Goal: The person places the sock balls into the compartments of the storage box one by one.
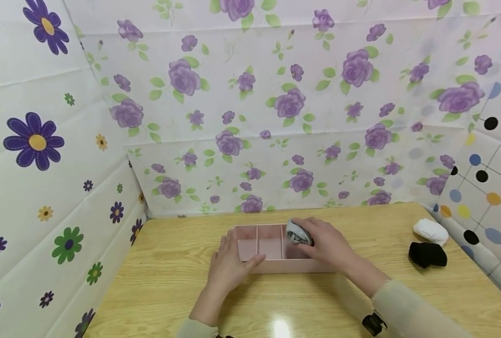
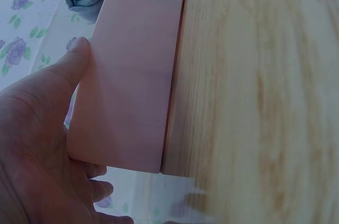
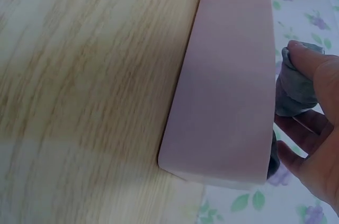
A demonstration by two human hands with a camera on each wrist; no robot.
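Observation:
A pale pink divided box point(image 1: 292, 266) stands on the table, its left and middle compartments bare. My left hand point(image 1: 228, 263) holds its left end, thumb over the front rim and fingers along the end wall. My right hand point(image 1: 327, 240) grips a rolled grey-green sock point(image 1: 296, 233) over the compartments right of the middle one. In the right wrist view, the rolled sock point(image 3: 296, 89) sits between thumb and fingers above the box's rim. A dark bundle point(image 3: 273, 158) shows past the rim near the box's right end, mostly hidden by the wall and hand.
At the table's right side lie a white rolled bundle point(image 1: 431, 232) and a black rolled bundle point(image 1: 427, 254), close together. Flower-patterned sheets point(image 1: 250, 117) hang behind and to the left of the wooden table point(image 1: 170, 291); a dotted sheet point(image 1: 487, 202) hangs on the right.

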